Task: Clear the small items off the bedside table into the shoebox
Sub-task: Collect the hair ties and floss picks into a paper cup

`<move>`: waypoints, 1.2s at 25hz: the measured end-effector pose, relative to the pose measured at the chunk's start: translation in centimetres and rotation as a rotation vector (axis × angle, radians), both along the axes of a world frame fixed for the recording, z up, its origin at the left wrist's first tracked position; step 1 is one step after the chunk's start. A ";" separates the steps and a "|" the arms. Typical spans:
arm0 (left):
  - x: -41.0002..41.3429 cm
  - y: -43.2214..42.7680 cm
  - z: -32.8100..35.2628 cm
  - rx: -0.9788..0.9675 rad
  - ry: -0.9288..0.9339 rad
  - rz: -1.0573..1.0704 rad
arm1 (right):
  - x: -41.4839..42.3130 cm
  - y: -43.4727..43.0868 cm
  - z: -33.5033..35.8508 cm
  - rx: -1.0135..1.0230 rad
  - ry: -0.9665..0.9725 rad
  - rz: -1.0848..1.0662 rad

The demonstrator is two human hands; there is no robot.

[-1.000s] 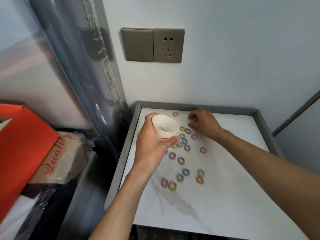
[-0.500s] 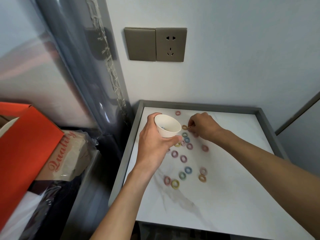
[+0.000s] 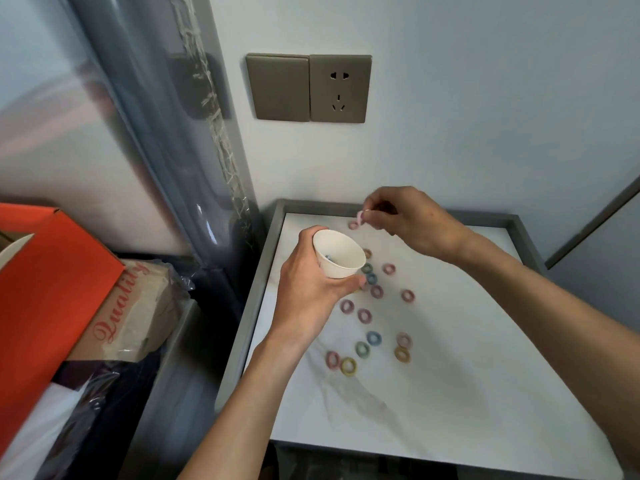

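Right hand (image 3: 412, 220) pinches a small pink ring (image 3: 360, 217) between thumb and fingertip, held clear of the white marble-patterned bedside table with its grey rim (image 3: 249, 323), up and right of the cup. Left hand (image 3: 308, 292) wraps its fingers round a small white paper cup (image 3: 341, 254), tilted toward the ring, a bit of blue showing inside. Loose coloured rings (image 3: 374, 338) lie scattered on the tabletop. The orange cardboard shoebox (image 3: 45, 289) sits well off to the left.
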State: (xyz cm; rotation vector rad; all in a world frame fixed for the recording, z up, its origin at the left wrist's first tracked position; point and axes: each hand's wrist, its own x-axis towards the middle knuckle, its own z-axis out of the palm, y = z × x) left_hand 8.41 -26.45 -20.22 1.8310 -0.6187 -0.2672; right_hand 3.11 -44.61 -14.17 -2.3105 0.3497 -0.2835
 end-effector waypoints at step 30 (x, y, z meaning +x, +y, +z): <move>0.1 0.5 -0.2 -0.006 0.013 0.009 | -4.5 2.5 -9.2 -0.310 0.415 -0.358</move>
